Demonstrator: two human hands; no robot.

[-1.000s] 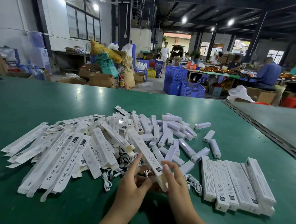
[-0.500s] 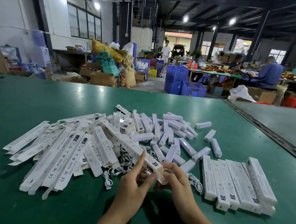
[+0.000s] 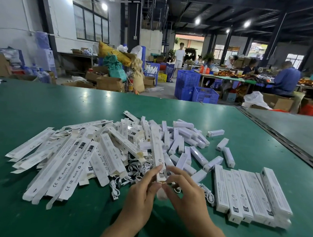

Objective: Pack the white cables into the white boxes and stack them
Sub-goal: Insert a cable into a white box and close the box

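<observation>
My left hand (image 3: 143,195) and my right hand (image 3: 185,196) meet at the near end of one long white box (image 3: 157,151), which points away from me over the pile. Both hands pinch that near end, where a flap sticks out. Loose white cables (image 3: 129,174) lie coiled on the green table (image 3: 41,106) just left of my hands, and another cable (image 3: 208,195) lies at my right. A heap of flat, unfilled white boxes (image 3: 69,160) spreads to the left. Closed boxes (image 3: 248,195) lie side by side in a stack at the right.
Several short white inner sleeves (image 3: 191,139) lie scattered behind the held box. A seam (image 3: 280,141) runs along the table's right side. Beyond the far edge are blue crates (image 3: 196,88), cardboard boxes, sacks, and people at other tables.
The held box has swung from lying slanted to the left to pointing straight away from me. Both hands have shifted slightly with it and stay at its near end.
</observation>
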